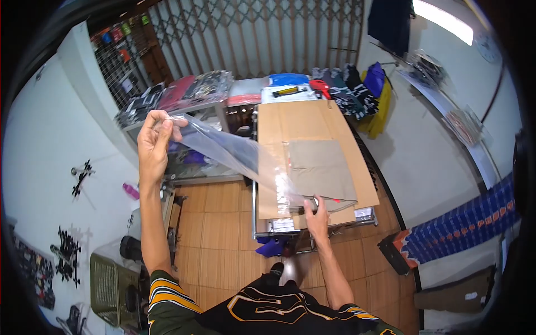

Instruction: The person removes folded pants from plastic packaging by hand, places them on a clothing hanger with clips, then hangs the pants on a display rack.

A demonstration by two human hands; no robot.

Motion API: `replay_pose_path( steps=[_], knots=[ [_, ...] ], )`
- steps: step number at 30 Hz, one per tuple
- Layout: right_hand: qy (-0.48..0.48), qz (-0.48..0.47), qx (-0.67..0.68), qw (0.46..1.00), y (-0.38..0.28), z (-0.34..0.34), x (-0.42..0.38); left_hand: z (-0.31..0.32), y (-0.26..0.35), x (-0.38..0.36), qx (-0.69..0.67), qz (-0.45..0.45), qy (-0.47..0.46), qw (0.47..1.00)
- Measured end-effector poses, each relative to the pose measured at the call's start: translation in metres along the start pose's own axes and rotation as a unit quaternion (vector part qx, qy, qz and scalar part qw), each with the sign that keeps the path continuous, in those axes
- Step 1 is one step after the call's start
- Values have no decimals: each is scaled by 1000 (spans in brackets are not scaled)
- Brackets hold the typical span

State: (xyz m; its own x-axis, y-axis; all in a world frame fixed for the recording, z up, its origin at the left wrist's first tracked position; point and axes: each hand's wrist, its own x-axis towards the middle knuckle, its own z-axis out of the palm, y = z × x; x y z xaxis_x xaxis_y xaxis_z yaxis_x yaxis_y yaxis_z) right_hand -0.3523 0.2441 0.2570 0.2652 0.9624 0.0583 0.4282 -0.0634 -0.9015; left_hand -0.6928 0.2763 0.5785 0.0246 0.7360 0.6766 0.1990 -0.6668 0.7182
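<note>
My left hand (pixel 155 135) is raised at the left, fingers pinched on one end of a clear plastic bag (pixel 234 153). The bag stretches down to the right toward my right hand (pixel 317 215), which holds its lower end at the near edge of the table. Just beyond that hand lies a folded khaki garment (pixel 321 167) on a sheet of brown cardboard (pixel 301 125) that covers the table top. The bag's lower part overlaps the garment's near left corner.
Blue, white and red items (pixel 296 86) and dark folded clothes (pixel 352 92) sit at the table's far end. A shelf with packaged goods (pixel 178 95) stands at the left. A basket (pixel 111 285) sits on the wooden floor, and blue boxes (pixel 463 223) lie at the right.
</note>
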Motion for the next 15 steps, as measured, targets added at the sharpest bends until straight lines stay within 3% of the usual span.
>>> replay_pose_path(
  steps=[2,4,5,6,8,11,12,14,15],
  knots=[
    [14,-30,4,999,-43,4,-14,-21,4,-20,-104,-55,17,993],
    [13,-56,-51,997,-65,11,-14,-43,-2,-36,-74,-71,25,994],
    [-90,-59,92,990,-61,12,-7,-53,-4,-44,-85,-75,24,993],
    [-192,-59,232,952,-62,19,1,-62,-7,-49,-97,-76,23,992],
    [-350,37,367,861,-87,39,-1,-78,-16,-58,-101,-90,28,990],
    [-554,133,363,738,-112,96,-9,-103,-41,-70,-125,-136,10,983],
    [-558,134,366,733,-104,130,-11,-111,-51,-72,-145,-152,2,978],
    [-580,188,509,607,-109,191,-21,-130,-66,-76,-145,-167,-18,975],
    [-522,224,550,613,-127,206,-31,-143,-72,-78,-178,-185,-24,966]
  ],
)
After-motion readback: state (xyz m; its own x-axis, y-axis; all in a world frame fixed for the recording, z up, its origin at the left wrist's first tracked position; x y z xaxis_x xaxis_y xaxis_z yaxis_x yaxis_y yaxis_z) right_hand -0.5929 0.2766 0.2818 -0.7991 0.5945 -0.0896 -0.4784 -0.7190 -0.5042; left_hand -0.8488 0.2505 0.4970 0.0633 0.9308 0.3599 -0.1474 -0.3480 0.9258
